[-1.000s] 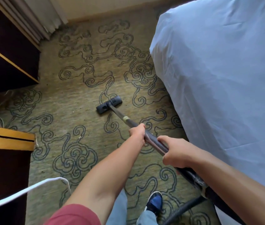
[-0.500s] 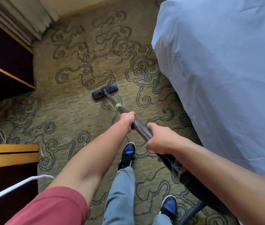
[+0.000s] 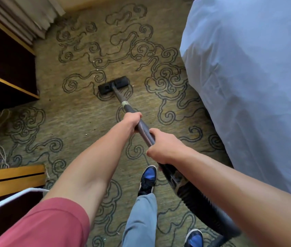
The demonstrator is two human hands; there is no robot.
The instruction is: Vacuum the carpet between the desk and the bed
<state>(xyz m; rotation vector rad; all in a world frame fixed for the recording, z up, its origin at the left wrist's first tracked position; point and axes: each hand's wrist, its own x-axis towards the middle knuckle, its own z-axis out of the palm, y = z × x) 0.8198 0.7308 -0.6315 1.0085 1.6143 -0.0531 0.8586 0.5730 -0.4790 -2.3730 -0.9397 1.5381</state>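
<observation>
Between bed [image 3: 248,86] and desk [image 3: 7,68], floor head [image 3: 113,85], open carpet [image 3: 80,118]

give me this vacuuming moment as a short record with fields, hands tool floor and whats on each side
tool: dark metal vacuum wand with black floor nozzle
left hand: grips the wand, nearer the nozzle
right hand: grips the wand, nearer the black ribbed hose
nozzle: flat on the olive carpet with dark swirl pattern
person's right: bed under pale blue sheet
person's left: dark wooden desk with light trim
debris: small pale specks on the carpet around the nozzle
feet: blue and black sneaker behind the wand
</observation>
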